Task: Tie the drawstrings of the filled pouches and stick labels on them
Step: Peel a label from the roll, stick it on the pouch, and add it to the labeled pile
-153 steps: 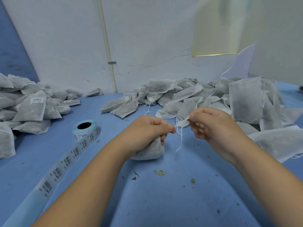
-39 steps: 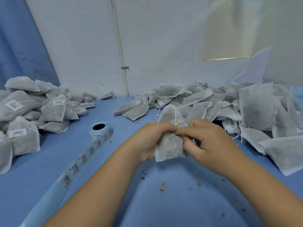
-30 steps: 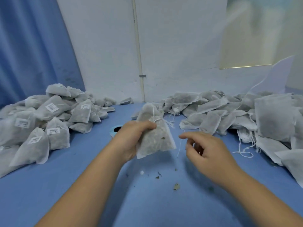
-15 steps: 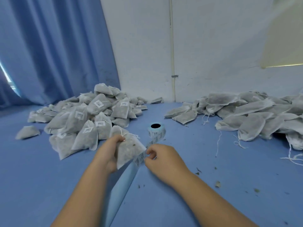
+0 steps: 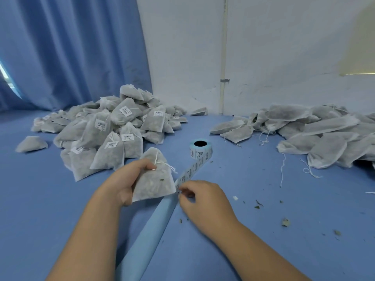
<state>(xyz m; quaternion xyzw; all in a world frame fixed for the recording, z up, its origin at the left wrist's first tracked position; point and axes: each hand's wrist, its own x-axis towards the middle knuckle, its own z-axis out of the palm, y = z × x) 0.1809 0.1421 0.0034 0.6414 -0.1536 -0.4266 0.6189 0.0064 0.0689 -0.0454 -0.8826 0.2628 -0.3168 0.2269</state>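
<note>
So the left hand (image 5: 125, 180) grips the tied pouch (image 5: 154, 183) up near its neck. The right hand (image 5: 203, 199), just beside it, pinches the label strip (image 5: 190, 171), which runs back to the roll (image 5: 200, 151) on the table (image 5: 263, 220). The labelled pile (image 5: 111, 128) sits beyond the left hand, and the unlabelled pile (image 5: 316, 136) is well off past the right hand.

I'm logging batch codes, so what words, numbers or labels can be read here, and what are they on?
Nothing can be read for certain.
The labels on the left pile of pouches: a barcode and a printed line, too blurred to read.
The label strip off the label roll: same print, too small.
The held pouch: no label shows.
</note>
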